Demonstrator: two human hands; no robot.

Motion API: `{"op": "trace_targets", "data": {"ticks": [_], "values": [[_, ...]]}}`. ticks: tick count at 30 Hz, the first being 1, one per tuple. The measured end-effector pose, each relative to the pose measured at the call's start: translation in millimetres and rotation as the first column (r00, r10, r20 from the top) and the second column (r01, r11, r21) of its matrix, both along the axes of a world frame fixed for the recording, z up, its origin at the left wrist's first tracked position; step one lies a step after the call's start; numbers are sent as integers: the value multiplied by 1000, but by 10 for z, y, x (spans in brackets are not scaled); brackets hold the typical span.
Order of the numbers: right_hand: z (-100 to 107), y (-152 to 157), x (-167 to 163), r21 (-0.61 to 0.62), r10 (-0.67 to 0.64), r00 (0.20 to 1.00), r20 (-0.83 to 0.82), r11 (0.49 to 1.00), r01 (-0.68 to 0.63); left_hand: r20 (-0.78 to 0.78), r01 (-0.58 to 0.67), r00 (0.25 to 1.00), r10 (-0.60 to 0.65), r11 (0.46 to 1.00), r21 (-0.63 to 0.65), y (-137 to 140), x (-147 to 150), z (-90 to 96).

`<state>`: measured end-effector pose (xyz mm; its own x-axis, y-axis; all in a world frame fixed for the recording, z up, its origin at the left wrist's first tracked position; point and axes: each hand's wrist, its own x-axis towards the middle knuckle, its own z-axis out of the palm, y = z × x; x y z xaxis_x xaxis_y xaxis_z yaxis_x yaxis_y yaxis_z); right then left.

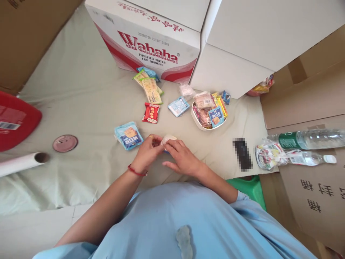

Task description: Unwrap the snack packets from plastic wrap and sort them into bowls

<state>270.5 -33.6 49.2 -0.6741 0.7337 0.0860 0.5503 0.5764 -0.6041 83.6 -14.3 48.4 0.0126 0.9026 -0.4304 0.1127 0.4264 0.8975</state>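
Observation:
Close to my body, my left hand and my right hand meet over a small pale, rounded item. Fingers of both hands close on it and hide most of it, so its exact kind does not show. A bit of blue shows beneath the fingers. My right thumb sticks out apart from the fingers. Just left of my left hand lies a blue snack packet. Beyond the hands are a red snack packet and a light-blue packet.
A white bowl heaped with wrapped snacks stands right of centre. Yellow-green packets lie before the Wahaha carton. At right are a blurred black object and plastic bottles. A pink disc and white tube lie left.

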Motion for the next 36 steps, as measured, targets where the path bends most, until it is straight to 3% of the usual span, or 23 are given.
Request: {"op": "trace_targets", "data": {"ticks": [3,6,10,14,17,21,23,28,29,33,34,36], "values": [[-80,-46,15,21,-86,996,32,996,85,294,-97,946,134,986,-137,-43,27,188],[-38,-19,97,37,-238,970,-49,970,240,361,-96,924,127,990,-103,-112,87,314],[333,216,571,-45,-462,852,-246,883,466,274,-81,957,95,995,-62,-190,57,275],[614,772,1250,-31,-601,734,-317,780,625,141,-104,983,118,989,-100,-249,-19,95],[551,1222,1505,4,-622,763,-177,775,632,60,-57,996,62,995,-77,-289,-34,5],[354,1481,1428,318,-693,713,105,703,636,-44,-1,999,-1,999,-36,-342,-59,-44],[292,1478,1366,419,-726,676,126,657,627,-125,2,992,-2,1000,2,-360,-76,-58],[286,1375,1418,424,-703,710,47,658,623,-268,37,963,23,975,217,-234,-33,37],[307,1324,1441,442,-707,707,-12,630,638,-291,64,957,20,959,275,-162,-8,81],[342,954,1447,493,-730,619,-290,440,750,-350,178,937,15,840,513,312,140,243],[313,842,1421,487,-718,618,-321,435,758,-355,205,935,8,804,559,479,194,268],[200,646,1344,476,-671,673,-311,503,722,-380,281,924,-35,734,618,865,347,295]]}}
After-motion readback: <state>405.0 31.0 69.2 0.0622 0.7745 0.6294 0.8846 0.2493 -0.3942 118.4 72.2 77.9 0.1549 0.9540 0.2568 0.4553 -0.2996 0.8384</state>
